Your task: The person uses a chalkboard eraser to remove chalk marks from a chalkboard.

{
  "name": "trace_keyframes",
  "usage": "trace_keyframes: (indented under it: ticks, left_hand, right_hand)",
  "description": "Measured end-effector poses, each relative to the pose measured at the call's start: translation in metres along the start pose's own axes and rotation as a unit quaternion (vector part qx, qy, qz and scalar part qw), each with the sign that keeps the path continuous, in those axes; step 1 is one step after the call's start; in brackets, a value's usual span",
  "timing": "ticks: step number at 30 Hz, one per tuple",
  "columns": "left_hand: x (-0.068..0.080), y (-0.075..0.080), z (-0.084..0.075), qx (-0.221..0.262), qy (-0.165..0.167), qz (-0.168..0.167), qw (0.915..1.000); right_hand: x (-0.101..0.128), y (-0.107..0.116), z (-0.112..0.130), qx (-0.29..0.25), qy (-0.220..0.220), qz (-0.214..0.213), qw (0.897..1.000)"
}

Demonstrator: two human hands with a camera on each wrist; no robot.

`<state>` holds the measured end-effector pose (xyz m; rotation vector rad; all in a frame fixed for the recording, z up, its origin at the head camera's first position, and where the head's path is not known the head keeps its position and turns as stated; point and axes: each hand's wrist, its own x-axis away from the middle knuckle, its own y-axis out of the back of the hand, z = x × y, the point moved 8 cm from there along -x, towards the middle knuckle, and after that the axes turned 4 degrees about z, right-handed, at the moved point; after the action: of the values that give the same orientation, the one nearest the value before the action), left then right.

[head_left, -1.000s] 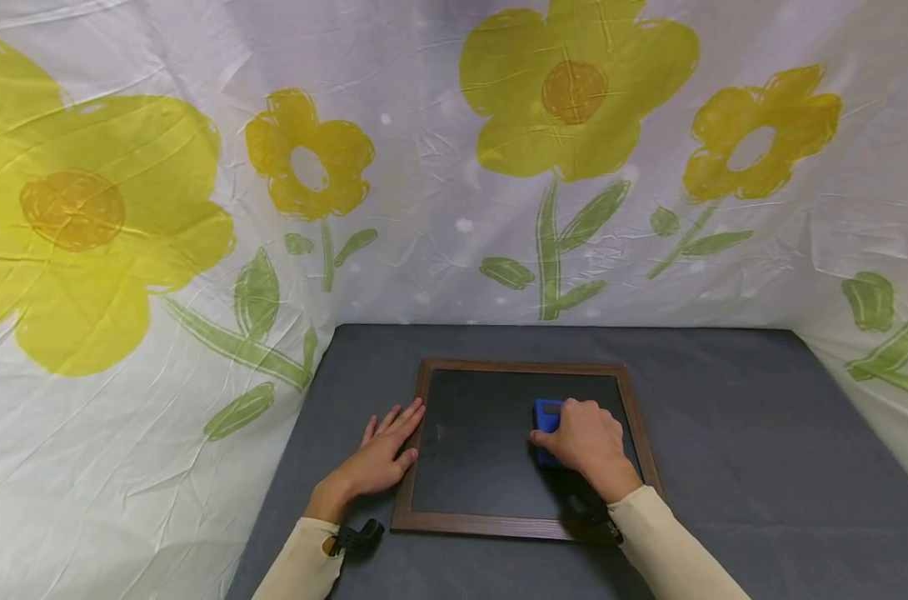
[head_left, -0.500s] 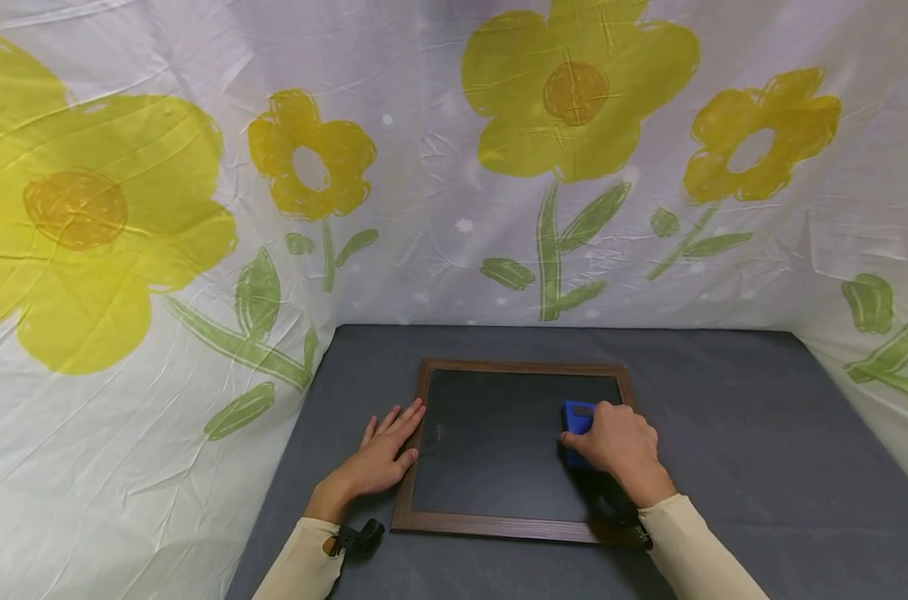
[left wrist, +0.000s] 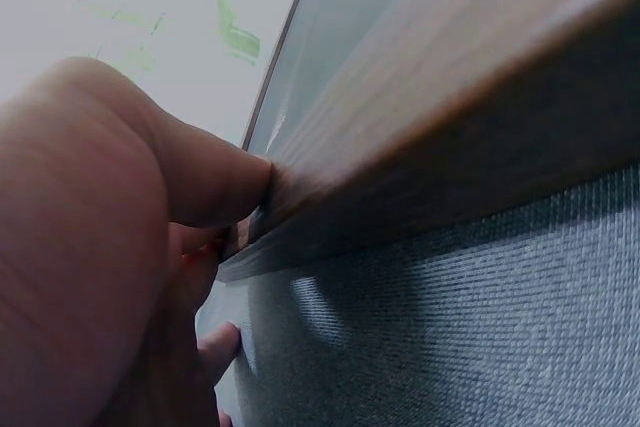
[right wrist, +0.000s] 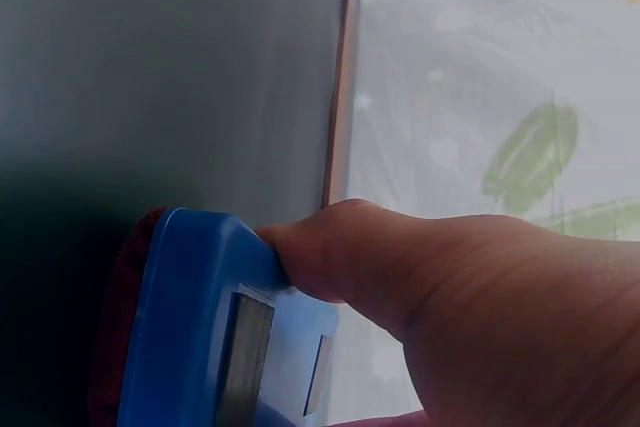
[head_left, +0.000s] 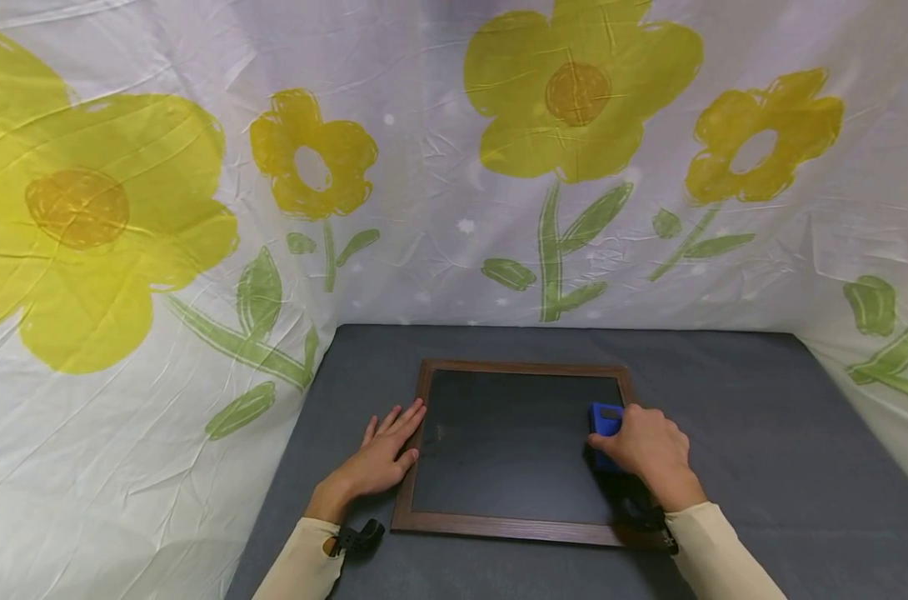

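A dark chalkboard [head_left: 510,442] in a brown wooden frame [head_left: 499,527] lies flat on the grey table [head_left: 724,433]. My right hand [head_left: 645,450] grips a blue eraser [head_left: 602,421] and holds it on the board near the right frame edge; the right wrist view shows the blue eraser [right wrist: 215,327] with a red underside against the dark surface. My left hand [head_left: 382,454] lies flat on the table with straight fingers against the frame's left side. In the left wrist view the thumb [left wrist: 200,187] touches the wooden frame [left wrist: 430,117].
A white sheet printed with yellow flowers [head_left: 574,92] hangs behind and to both sides of the table. A small black object [head_left: 358,537] sits by my left sleeve near the table's front. Grey tabletop stretches to the right of the frame.
My right hand has slid the blue eraser rightward across the board, from the middle to the right frame edge. The left hand has stayed put.
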<state>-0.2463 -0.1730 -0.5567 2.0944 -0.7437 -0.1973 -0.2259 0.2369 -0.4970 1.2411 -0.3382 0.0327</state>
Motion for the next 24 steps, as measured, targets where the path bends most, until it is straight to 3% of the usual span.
trace_keyframes:
  ticks: [7,19,24]
  left_hand:
    - [0.0002,-0.0001,0.0002,0.003,-0.001,-0.001,1.0]
    - [0.0005,-0.001,0.001,0.002,-0.004,-0.005,1.0]
    - [0.0013,0.0001,0.0027,0.032,-0.031,-0.03,0.9985]
  right_hand:
    - [-0.0008,0.0029,-0.0097,0.003,-0.012,0.009,1.0]
    - [0.0002,0.0047,-0.0064,0.011,-0.009,0.003,1.0]
    - [0.0016,0.0043,-0.0029,0.008,0.005,-0.005,1.0]
